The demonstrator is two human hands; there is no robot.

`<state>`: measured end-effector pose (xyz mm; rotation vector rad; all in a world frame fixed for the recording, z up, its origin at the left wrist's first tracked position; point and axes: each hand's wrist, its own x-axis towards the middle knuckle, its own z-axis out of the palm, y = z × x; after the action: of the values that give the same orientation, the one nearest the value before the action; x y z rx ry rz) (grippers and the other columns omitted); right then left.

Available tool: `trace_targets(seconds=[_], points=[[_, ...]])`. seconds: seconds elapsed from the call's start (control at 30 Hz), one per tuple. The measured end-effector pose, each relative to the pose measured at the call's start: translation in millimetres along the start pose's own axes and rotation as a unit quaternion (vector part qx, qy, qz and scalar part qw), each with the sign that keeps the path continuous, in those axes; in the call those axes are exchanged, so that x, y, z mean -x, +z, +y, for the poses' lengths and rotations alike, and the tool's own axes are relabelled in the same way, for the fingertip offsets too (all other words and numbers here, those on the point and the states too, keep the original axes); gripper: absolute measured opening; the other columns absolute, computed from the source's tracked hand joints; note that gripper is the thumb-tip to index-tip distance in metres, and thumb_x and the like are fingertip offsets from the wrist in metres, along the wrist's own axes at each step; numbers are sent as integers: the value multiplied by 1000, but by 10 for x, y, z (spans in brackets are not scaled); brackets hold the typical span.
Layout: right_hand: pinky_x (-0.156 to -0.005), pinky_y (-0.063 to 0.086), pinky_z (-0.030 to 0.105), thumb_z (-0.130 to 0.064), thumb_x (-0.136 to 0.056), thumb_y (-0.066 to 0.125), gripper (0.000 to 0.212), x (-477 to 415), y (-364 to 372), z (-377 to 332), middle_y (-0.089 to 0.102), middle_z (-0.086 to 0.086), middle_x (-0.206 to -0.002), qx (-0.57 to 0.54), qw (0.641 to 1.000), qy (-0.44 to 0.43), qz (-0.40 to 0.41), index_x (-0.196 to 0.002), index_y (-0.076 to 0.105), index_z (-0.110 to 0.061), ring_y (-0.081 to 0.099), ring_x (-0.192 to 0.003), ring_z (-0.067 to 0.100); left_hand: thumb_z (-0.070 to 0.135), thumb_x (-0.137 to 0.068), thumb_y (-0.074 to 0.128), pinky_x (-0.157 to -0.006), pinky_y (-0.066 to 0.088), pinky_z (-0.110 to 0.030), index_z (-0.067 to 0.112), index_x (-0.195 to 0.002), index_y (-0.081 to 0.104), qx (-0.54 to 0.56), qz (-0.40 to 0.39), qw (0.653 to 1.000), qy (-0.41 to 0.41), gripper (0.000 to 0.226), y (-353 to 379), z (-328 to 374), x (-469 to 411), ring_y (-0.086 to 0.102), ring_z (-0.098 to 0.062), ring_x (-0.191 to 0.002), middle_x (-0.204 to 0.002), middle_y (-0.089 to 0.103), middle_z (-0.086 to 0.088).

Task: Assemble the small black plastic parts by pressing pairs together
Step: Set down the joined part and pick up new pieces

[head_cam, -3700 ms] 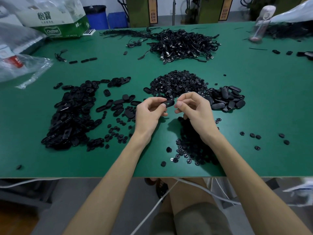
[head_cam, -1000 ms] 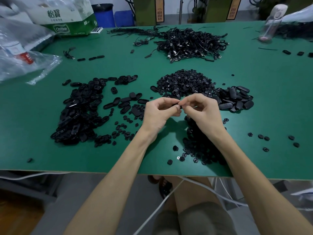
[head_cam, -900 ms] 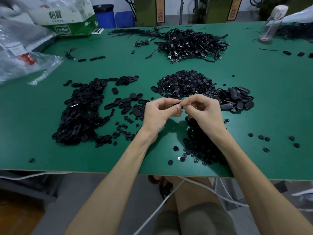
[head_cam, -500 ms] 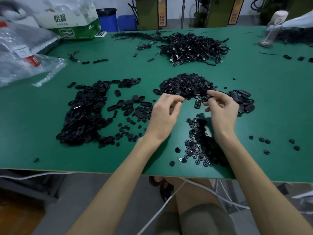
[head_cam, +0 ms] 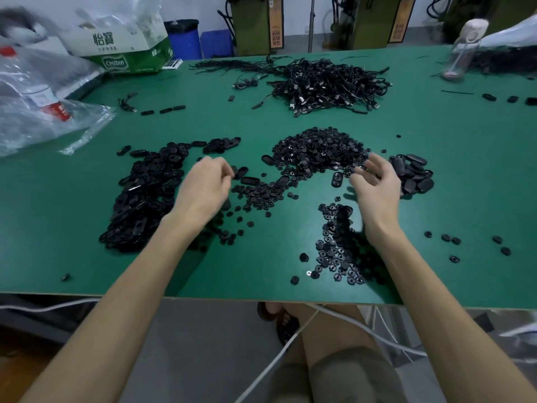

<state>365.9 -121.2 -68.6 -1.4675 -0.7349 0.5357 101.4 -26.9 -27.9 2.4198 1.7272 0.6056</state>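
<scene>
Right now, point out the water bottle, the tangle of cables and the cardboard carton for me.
water bottle [head_cam: 463, 55], head view, on its clear body.
tangle of cables [head_cam: 328, 84], head view, middle of the heap.
cardboard carton [head_cam: 128, 43], head view, on its white printed side.

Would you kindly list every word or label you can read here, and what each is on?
"怡寶": white top of the carton.
"Cestbon": the carton's green band.
Small print under "怡寶": too small to read.
Orange signs on the machines behind: too blurred.
Red bottle label in the plastic bag: blurred.
</scene>
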Motion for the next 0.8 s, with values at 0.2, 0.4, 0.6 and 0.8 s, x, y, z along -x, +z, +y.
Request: trace_targets(seconds=[0.2,0.4,0.6,0.8], points=[[-103,53,36,-12,-95,65,31,28,21,25,64,2,-125,50,997,-46,-40,-126,64,-16,63,-113,12,9,-98,67,-75,43,-39,10,-76,48,-261,-168,947,-84,28,-302,-168,-36,54,-24,-65,-73,57,-6],[-96,54,26,-13,-94,66,26,45,39,15,69,-3,-116,85,991,-76,-72,-120,68,-18,65,-108,7,9,-97,71,-81,38,-39,10,-76,43,-268,-228,928,-122,34,-307,-212,-60,48,-20,-63,-74,53,-5],[-94,55,30,-13,-95,68,20,72,71,4,70,-2,-115,138,978,-108,-117,-114,71,-15,64,-106,10,-13,-92,47,-64,37,-36,12,-72,35,-251,-157,951,-90,35,-240,-184,-72,34,-20,-55,-66,37,-5],[-95,31,27,-36,-93,74,40,79,119,60,58,-4,-125,304,913,-169,-215,-132,67,-30,36,-120,18,3,-103,56,-77,62,-34,8,-107,64,146,-71,985,-60,10,-27,159,-41,72,-19,-85,-101,68,-4]])
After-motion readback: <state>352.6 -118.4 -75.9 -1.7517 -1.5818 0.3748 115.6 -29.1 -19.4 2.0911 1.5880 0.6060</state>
